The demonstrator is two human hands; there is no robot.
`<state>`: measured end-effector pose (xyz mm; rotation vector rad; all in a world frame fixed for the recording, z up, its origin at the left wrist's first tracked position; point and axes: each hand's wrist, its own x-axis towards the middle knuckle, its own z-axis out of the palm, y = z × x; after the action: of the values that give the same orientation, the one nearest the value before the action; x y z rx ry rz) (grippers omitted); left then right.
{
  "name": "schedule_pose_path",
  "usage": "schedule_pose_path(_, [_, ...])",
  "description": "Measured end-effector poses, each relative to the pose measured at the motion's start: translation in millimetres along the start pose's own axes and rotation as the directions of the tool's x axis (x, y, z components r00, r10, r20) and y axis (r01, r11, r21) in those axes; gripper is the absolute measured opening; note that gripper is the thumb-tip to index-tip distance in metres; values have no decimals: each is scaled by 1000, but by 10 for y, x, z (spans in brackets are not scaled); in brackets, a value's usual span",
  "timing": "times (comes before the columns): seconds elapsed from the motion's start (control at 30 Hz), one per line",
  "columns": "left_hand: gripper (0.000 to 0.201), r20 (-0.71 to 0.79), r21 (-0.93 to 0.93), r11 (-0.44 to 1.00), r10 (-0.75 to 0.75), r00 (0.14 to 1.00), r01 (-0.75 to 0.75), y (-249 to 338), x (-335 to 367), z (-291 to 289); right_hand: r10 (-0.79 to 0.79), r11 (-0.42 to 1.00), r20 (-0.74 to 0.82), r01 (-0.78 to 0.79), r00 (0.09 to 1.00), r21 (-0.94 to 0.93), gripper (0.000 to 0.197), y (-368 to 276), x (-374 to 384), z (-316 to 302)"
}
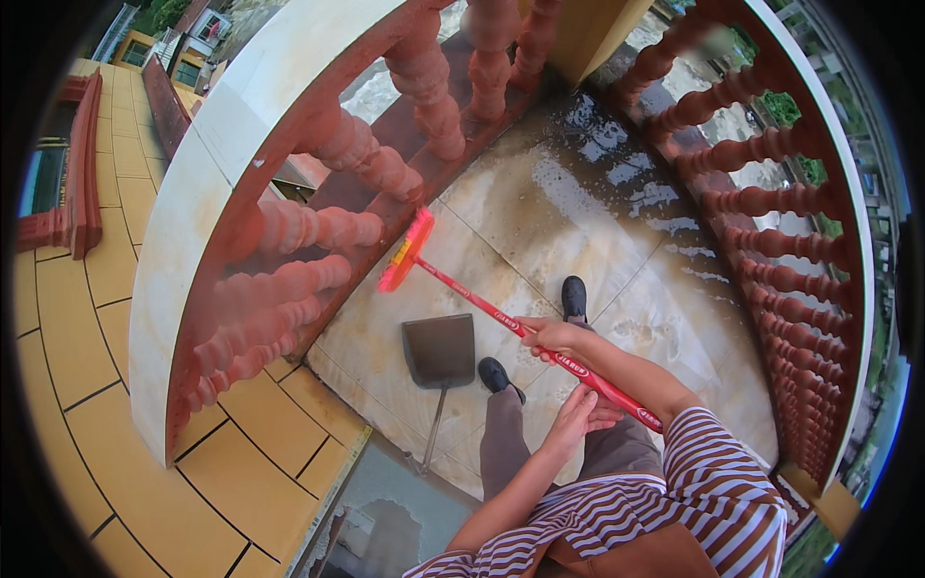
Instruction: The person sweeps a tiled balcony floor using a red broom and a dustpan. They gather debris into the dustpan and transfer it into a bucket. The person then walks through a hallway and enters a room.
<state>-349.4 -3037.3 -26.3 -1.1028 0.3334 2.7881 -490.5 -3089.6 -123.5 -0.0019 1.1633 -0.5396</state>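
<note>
A scrub broom with a long red handle slants across the middle of the view. Its orange head with pink bristles is at the foot of the left balusters. My right hand is closed round the middle of the handle. Lower down, my left hand lies beside the upper part of the handle, fingers loosely stretched; whether they touch it I cannot tell. A grey long-handled dustpan rests on the tiled floor, left of my feet.
Red balusters under a pale curved rail line the left side; more balusters curve along the right. Dirty water wets the far corner. My dark shoes stand on the tiles. A yellow tiled wall is at the left.
</note>
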Motion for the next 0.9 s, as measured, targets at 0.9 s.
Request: schedule_pose_path(0.9, [26, -23, 116, 991, -66, 998, 68, 370, 2118, 2087, -138, 984, -235, 160, 962, 76, 61, -859, -1133, -2602])
